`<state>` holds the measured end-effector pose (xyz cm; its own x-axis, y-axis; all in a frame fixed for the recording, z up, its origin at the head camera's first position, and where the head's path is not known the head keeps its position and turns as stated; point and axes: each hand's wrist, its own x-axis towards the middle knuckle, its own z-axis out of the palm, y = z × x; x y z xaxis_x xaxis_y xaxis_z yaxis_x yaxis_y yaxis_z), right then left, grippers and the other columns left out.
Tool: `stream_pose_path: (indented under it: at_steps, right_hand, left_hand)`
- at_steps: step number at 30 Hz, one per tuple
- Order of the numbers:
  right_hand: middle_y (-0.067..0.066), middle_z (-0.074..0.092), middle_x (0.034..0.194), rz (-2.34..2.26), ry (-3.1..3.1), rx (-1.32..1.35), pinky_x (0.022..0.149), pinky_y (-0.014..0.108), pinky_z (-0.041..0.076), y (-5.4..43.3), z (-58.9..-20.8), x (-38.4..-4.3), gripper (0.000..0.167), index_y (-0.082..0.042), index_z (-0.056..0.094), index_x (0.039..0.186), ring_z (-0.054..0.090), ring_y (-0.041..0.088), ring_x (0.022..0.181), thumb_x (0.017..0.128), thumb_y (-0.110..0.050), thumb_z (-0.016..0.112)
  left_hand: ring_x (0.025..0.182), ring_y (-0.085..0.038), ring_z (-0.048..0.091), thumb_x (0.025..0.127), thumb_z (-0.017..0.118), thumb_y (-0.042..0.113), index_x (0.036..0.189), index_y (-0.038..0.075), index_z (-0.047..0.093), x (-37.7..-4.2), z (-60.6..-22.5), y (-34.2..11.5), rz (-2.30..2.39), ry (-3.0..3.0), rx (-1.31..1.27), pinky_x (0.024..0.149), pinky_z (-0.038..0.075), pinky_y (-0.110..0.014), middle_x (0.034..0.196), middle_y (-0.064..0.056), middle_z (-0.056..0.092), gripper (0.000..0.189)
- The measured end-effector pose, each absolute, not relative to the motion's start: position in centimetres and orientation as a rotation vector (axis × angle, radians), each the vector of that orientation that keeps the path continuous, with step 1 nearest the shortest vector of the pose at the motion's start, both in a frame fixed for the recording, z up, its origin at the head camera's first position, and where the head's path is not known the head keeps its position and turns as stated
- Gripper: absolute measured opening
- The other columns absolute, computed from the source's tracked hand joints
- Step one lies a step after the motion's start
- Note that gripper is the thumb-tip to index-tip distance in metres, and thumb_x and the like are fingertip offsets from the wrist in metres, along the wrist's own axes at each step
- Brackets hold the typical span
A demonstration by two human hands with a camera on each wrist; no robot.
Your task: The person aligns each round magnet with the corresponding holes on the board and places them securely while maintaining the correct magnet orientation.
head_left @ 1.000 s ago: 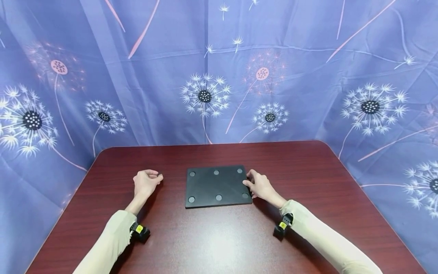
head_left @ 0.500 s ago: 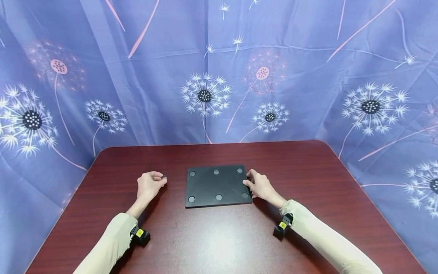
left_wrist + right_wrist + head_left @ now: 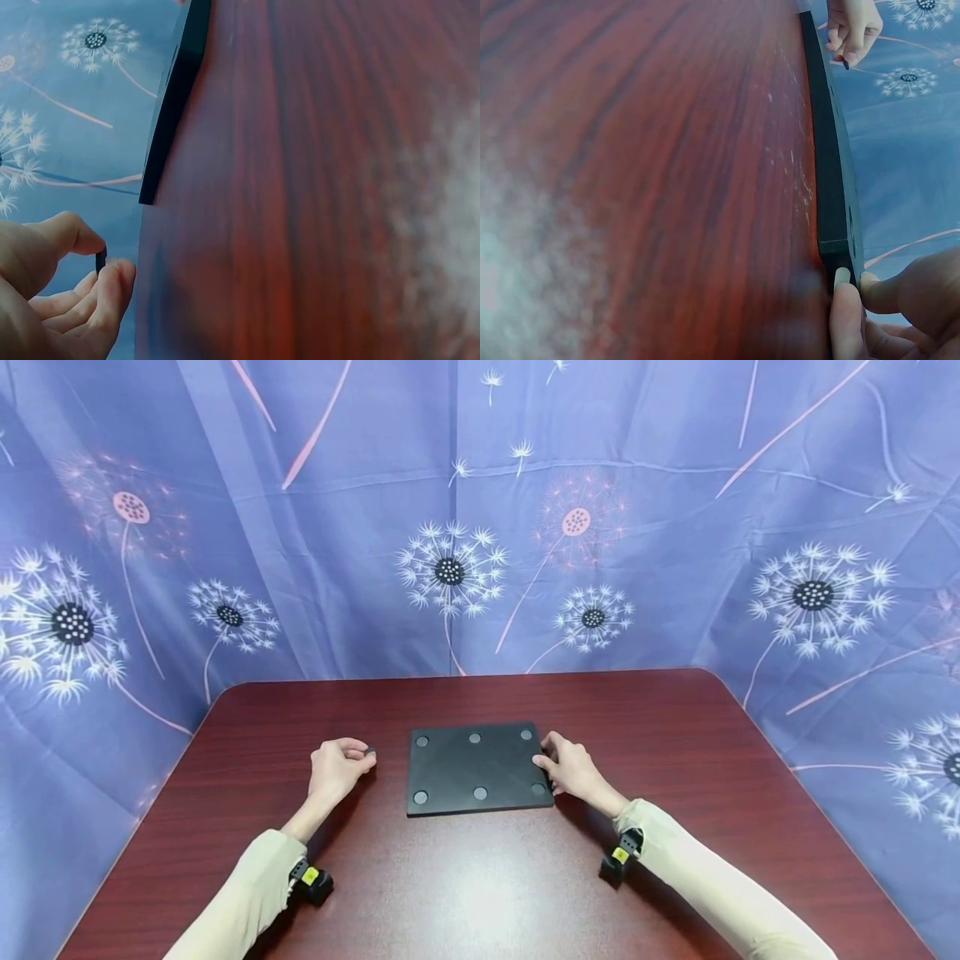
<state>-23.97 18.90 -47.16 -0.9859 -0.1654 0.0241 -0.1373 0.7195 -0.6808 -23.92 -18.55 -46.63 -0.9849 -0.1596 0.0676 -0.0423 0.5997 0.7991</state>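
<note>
A flat black rectangular board (image 3: 450,767) lies on the table, with several round grey spots set in two rows on its top. My left hand (image 3: 337,772) is to the left of the board, pinching a small dark disc (image 3: 100,260) between thumb and fingertips. The disc stands edge-on in the left wrist view, apart from the board. At the board's right end, my right hand (image 3: 572,768) grips the edge, thumb on top and fingers (image 3: 846,319) against the side.
The dark red wooden table (image 3: 480,885) has rounded far corners. A blue curtain (image 3: 360,568) with a dandelion print hangs behind it and along both sides. A black wrist camera (image 3: 312,885) is strapped at each sleeve cuff.
My left hand has moved right, closer to the board, with the disc in its fingertips. The right hand and the board have stayed in place.
</note>
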Motion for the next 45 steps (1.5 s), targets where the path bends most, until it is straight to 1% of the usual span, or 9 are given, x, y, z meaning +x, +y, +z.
stream_pose_path:
  at_steps: [5, 11, 20, 24, 30, 38, 45]
  right_hand:
    - [0.007, 0.059, 0.065, -1.134, 2.878, -0.244, 0.04, 0.026, 0.049, 18.9, -47.2, -24.0, 0.027, 0.001, 0.055, 0.112, 0.055, 0.012, 0.042, 0.094, -0.016, 0.063]
    - [0.007, 0.059, 0.065, -1.122, 2.883, -0.245, 0.04, 0.025, 0.049, 19.0, -47.4, -24.1, 0.027, 0.001, 0.055, 0.112, 0.055, 0.011, 0.042, 0.093, -0.016, 0.064]
    - [0.006, 0.058, 0.065, -1.127, 2.874, -0.231, 0.04, 0.026, 0.049, 18.8, -47.5, -24.1, 0.027, 0.0, 0.055, 0.112, 0.054, 0.01, 0.041, 0.093, -0.017, 0.064]
    - [0.006, 0.059, 0.065, -1.122, 2.879, -0.238, 0.04, 0.025, 0.049, 19.0, -47.5, -24.0, 0.026, 0.0, 0.055, 0.112, 0.055, 0.01, 0.041, 0.093, -0.017, 0.064]
    - [0.007, 0.059, 0.066, -1.124, 2.879, -0.237, 0.041, 0.025, 0.05, 19.0, -47.5, -24.2, 0.027, 0.0, 0.055, 0.112, 0.055, 0.011, 0.042, 0.093, -0.017, 0.065]
    - [0.006, 0.059, 0.065, -1.109, 2.896, -0.258, 0.04, 0.025, 0.048, 19.0, -47.5, -24.1, 0.026, 0.0, 0.055, 0.112, 0.055, 0.01, 0.04, 0.094, -0.017, 0.064]
    - [0.006, 0.059, 0.065, -1.122, 2.888, -0.263, 0.04, 0.025, 0.049, 18.9, -47.5, -24.1, 0.026, -0.001, 0.055, 0.112, 0.055, 0.01, 0.041, 0.094, -0.018, 0.063]
  left_hand:
    - [0.066, -0.017, 0.071, 0.081, 0.072, 0.014, 0.096, -0.001, 0.071, -23.8, -46.4, -18.2, -1.345, -2.71, 0.149, 0.054, 0.052, -0.022, 0.083, -0.016, 0.074, 0.022]
    - [0.065, -0.017, 0.071, 0.079, 0.072, 0.016, 0.094, 0.0, 0.071, -23.6, -46.4, -17.5, -1.34, -2.728, 0.125, 0.057, 0.053, -0.024, 0.081, -0.014, 0.074, 0.022]
    - [0.064, -0.016, 0.071, 0.079, 0.073, 0.015, 0.093, 0.001, 0.071, -23.4, -46.4, -16.8, -1.341, -2.729, 0.065, 0.055, 0.05, -0.023, 0.078, -0.012, 0.074, 0.02]
    - [0.063, -0.015, 0.07, 0.078, 0.073, 0.014, 0.092, 0.001, 0.071, -23.3, -46.5, -16.6, -1.351, -2.725, 0.041, 0.052, 0.049, -0.024, 0.078, -0.012, 0.073, 0.019]
    - [0.063, -0.015, 0.07, 0.079, 0.073, 0.014, 0.091, 0.001, 0.071, -23.3, -46.6, -16.4, -1.326, -2.727, -0.014, 0.054, 0.05, -0.023, 0.077, -0.012, 0.073, 0.017]
    - [0.065, -0.015, 0.071, 0.08, 0.073, 0.014, 0.093, 0.002, 0.072, -23.3, -46.6, -16.1, -1.322, -2.742, -0.067, 0.057, 0.05, -0.023, 0.08, -0.011, 0.074, 0.018]
    - [0.066, -0.014, 0.071, 0.079, 0.074, 0.015, 0.094, 0.003, 0.072, -23.2, -46.5, -15.5, -1.341, -2.745, -0.134, 0.055, 0.051, -0.024, 0.08, -0.01, 0.075, 0.019]
